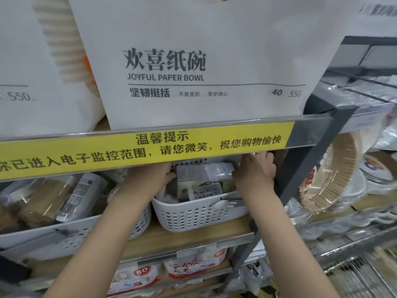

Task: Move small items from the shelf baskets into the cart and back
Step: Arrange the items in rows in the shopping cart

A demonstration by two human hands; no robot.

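A white slotted basket stands on the wooden shelf, filled with small wrapped packs. Both my hands reach in over it from below the yellow sign strip. My left hand touches the left side of a clear-wrapped pack lying on top of the pile. My right hand holds the same pack's right end, thumb in front, fingers reaching behind under the shelf edge. The pack sits between the two hands above the basket. No cart shows in the head view.
A second white basket with wrapped rolls and brown packs stands to the left. A large paper-bowl bag fills the shelf above. A dark upright post stands right of my right hand, with paper plates beyond it.
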